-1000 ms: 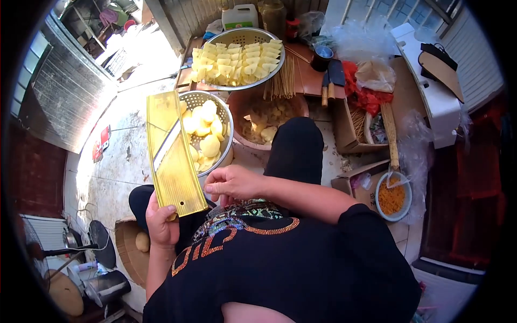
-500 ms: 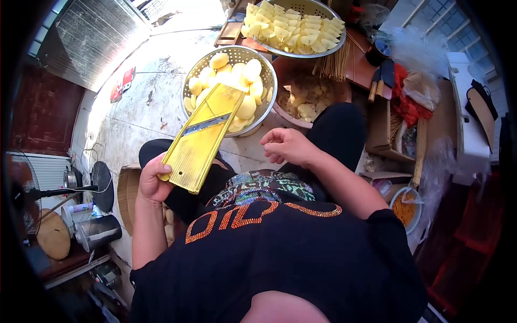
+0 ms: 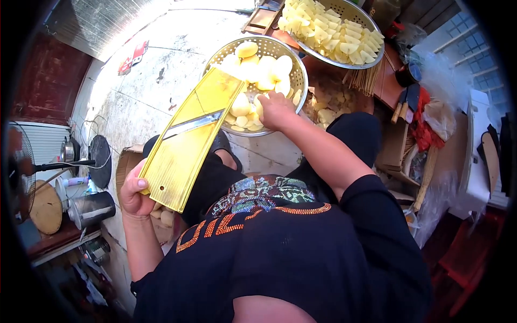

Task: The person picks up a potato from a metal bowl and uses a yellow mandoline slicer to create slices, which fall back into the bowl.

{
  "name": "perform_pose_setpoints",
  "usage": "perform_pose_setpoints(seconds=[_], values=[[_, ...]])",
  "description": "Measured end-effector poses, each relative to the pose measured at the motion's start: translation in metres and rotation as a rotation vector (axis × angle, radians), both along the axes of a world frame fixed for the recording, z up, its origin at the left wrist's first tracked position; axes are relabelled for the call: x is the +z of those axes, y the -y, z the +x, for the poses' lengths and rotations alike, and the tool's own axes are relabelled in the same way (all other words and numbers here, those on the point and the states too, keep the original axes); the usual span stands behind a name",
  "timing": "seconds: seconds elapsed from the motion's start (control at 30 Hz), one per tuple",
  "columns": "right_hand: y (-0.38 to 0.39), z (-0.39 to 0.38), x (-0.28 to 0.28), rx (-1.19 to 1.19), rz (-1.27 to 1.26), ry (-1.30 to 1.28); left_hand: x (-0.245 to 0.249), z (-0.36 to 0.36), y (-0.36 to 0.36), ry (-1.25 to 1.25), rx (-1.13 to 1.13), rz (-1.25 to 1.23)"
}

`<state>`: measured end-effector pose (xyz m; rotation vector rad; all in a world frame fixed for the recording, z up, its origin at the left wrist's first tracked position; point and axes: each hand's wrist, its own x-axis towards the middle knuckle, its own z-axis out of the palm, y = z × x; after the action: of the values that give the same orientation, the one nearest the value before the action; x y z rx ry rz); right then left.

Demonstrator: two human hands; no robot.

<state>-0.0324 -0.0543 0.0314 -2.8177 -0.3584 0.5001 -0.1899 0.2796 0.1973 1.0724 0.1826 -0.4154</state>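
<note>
My left hand [image 3: 135, 192] grips the lower end of a yellow mandoline slicer [image 3: 175, 161] with a slanted metal blade. The slicer tilts upward, and its far end overlaps the left rim of a perforated metal colander [image 3: 301, 81]. Several peeled potatoes [image 3: 265, 72] are piled in the colander, with thin slices among them. Reaching over the near right rim, my right hand [image 3: 279, 110] has its fingers curled round a peeled potato [image 3: 259, 107]; its fingertips are partly hidden.
Potato slices [image 3: 328, 35] on sticks fill a second metal colander [image 3: 379, 51] at the upper right. Bundled sticks [image 3: 366, 79] lie below it. Wooden-handled knives [image 3: 401, 107] and a cardboard box [image 3: 396, 145] are at right; a fan [image 3: 24, 167] stands at left.
My right hand has moved forward from above my lap into the colander and onto a potato. The left hand still holds the slicer; the view has shifted a little.
</note>
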Motion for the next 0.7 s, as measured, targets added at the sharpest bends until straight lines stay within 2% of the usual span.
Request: perform_pose_setpoints(seconds=[0.2,0.27,0.4,0.53,0.6,0.67,0.7], values=[[-0.013,0.015,-0.032,0.090,-0.159,0.026,-0.012,0.001,0.003,-0.050,0.045,-0.049],[-0.014,0.018,-0.036,0.122,-0.222,0.036,-0.017,0.006,0.007,-0.083,-0.008,-0.060],[-0.001,0.020,-0.002,0.074,-0.136,-0.041,-0.027,0.018,0.017,-0.098,-0.074,-0.076],[0.026,0.028,0.007,-0.170,0.186,-0.134,-0.034,0.025,0.020,-0.084,-0.104,-0.092],[0.050,0.032,0.007,-0.312,0.476,-0.225,-0.039,0.028,0.021,-0.083,-0.100,-0.108],[0.065,0.029,0.004,-0.472,0.932,-0.383,-0.048,0.031,0.024,-0.117,-0.094,-0.131],[0.067,0.022,0.019,-0.536,1.048,-0.446,-0.052,0.032,0.029,-0.115,-0.101,-0.153]])
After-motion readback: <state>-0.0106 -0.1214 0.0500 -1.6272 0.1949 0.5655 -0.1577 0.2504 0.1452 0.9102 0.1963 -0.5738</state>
